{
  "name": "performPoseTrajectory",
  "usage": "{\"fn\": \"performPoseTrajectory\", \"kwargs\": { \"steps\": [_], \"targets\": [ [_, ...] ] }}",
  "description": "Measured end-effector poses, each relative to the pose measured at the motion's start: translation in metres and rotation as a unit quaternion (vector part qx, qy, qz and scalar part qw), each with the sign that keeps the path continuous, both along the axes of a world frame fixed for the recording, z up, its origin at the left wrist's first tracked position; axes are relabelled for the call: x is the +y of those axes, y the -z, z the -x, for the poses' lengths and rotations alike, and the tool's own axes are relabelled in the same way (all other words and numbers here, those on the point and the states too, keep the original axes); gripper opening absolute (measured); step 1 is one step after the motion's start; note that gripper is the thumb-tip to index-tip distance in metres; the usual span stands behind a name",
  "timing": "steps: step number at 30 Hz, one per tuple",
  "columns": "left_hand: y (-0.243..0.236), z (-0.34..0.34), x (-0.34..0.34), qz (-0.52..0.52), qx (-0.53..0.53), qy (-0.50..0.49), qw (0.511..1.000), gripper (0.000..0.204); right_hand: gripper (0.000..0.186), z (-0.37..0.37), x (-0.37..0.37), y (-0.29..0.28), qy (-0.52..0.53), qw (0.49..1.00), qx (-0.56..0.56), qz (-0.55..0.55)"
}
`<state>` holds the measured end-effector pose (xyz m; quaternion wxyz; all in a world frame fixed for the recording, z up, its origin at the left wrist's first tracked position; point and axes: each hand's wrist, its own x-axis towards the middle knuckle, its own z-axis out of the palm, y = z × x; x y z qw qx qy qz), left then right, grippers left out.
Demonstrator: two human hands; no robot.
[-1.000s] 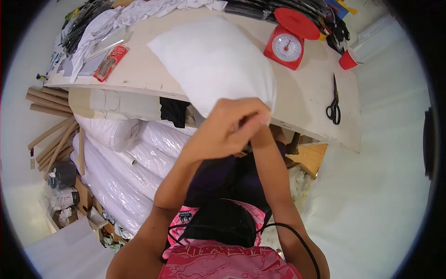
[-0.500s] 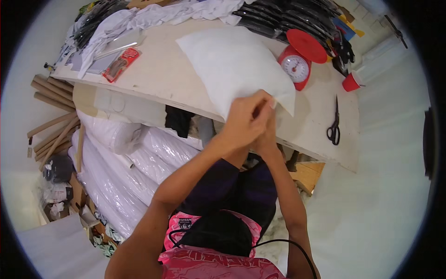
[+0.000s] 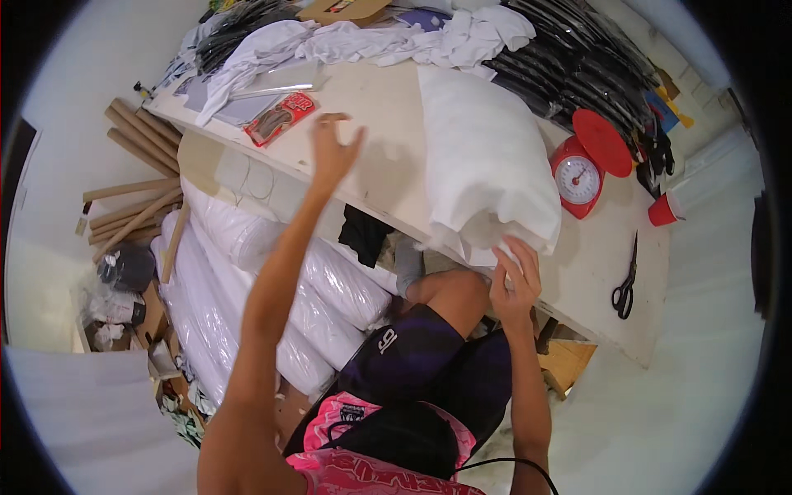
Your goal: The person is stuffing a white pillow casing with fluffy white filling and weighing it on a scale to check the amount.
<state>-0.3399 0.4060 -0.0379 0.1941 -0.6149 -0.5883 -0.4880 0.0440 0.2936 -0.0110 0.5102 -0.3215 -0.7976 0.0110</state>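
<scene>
- The white pillow lies on the pale tabletop, its long axis running from the heap of white cloth at the far side to the near edge, where its lower end overhangs slightly
- Right hand is at that overhanging end, fingers curled onto the lower corner of the pillow; it appears to pinch the fabric there, probably to keep the open or loose end gathered, though the exact grip is partly hidden by the fingers themselves
- Left hand is raised over the bare middle of the tabletop, fingers spread, holding nothing and touching nothing; it stands well apart from the pillow and from the right hand
- The hands are therefore separated, one engaged on the pillow corner, one free
- A red packet lies to the left of the free hand, near a flat clear ruler-like strip; neither is touched
- A red kitchen scale stands just beside the pillow on its right, dial facing up; placement suggests it is kept within reach for weighing
- Black scissors lie closed near the right end of the tabletop, and a small red cup stands beyond them
- Stacked black flat packs cover the far right corner
- Under the tabletop, large white rolls in clear wrap lie on the floor, with cardboard tubes leaning to the left
</scene>
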Motion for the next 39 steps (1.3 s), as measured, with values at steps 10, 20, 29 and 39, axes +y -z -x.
{"fn": "performPoseTrajectory", "kwargs": {
  "steps": [10, 20, 29, 39],
  "targets": [
    [0.094, 0.223, 0.040, 0.167, 0.042, -0.286, 0.943, 0.067, 0.019, 0.184, -0.004, -0.007, -0.189, 0.950, 0.093, 0.230],
    [0.085, 0.222, 0.042, 0.111, -0.015, 0.109, 0.988, 0.043, 0.021, 0.355, 0.211, 0.097, -0.048, 0.958, 0.117, 0.256],
    [0.111, 0.231, 0.043, 0.097, -0.152, 0.086, 0.980, 0.036, 0.023, 0.413, 0.226, 0.119, -0.002, 0.968, 0.123, 0.221],
    [0.109, 0.231, 0.044, 0.036, -0.122, 0.078, 0.989, 0.034, 0.032, 0.409, 0.256, 0.118, -0.089, 0.942, 0.024, 0.324]
  ]
}}
